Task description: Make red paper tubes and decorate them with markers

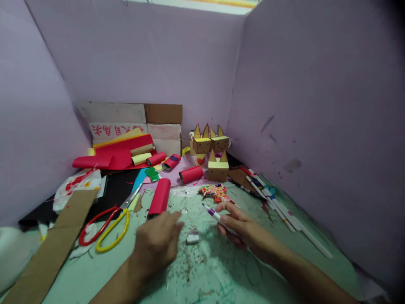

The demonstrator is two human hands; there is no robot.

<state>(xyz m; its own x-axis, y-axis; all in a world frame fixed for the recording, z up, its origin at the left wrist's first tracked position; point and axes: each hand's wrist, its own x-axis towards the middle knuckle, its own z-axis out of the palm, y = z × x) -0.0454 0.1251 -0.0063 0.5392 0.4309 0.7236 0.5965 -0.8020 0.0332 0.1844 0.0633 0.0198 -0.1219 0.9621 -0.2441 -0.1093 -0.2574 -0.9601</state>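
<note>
My right hand point(240, 226) is closed around a white marker with a purple tip point(212, 212), pointing up and left over the green table point(205, 270). My left hand point(156, 242) hovers over the table with fingers curled loosely, blurred by motion, just left of a small white cap-like piece point(192, 238). A red paper roll point(160, 197) lies just beyond my left hand. Red-and-yellow scissors point(109, 223) lie to its left.
Small cardboard cat-eared boxes point(217, 166) stand at the back with more red rolls point(190, 174) and red paper sheets point(120, 154). Several markers point(278, 207) lie along the right wall. A cardboard strip point(53, 247) lies at left. Purple walls enclose three sides.
</note>
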